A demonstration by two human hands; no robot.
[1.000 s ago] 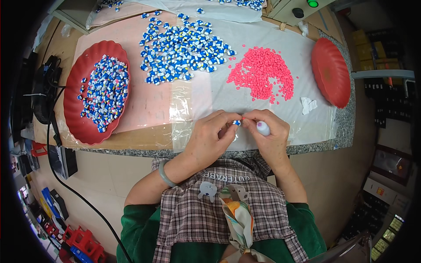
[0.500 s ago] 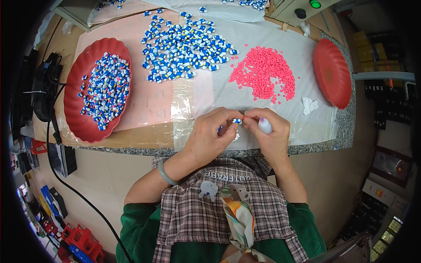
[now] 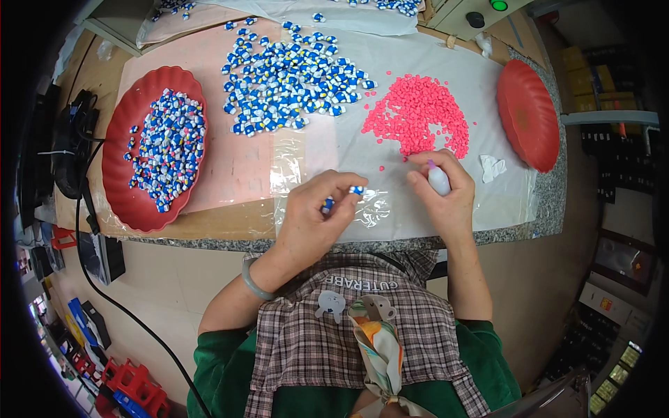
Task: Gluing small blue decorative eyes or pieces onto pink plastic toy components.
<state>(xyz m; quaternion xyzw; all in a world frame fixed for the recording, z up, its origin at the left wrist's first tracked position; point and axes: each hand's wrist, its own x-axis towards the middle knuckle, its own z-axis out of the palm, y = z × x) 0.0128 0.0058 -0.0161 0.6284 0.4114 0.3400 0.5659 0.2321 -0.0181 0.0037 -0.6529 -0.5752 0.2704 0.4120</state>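
1. a small blue-and-white wrapped piece (image 3: 357, 189) sits pinched at the left hand (image 3: 317, 223) fingertips, above the clear plastic sheet (image 3: 390, 209) at the table's near edge
2. the left red scalloped plate (image 3: 118, 188) holds blue-white-pink wrapped pieces; the right red plate (image 3: 527, 115) looks empty
3. left fingers are curled tight on the piece, another tucked below; the right hand (image 3: 446, 198) is closed around a small white bottle (image 3: 438, 180), beside the loose pink pellet pile (image 3: 418, 115)

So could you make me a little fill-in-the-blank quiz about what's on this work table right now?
1. The loose heap of small pellets near the right hand is ____ in colour.
2. The left hand pinches small blue-and-____ pieces.
3. The red plate on the person's ____ side holds blue-and-white pieces; the other red plate holds none.
4. The left wrist wears a pale green ____.

Missing words: pink; white; left; bangle
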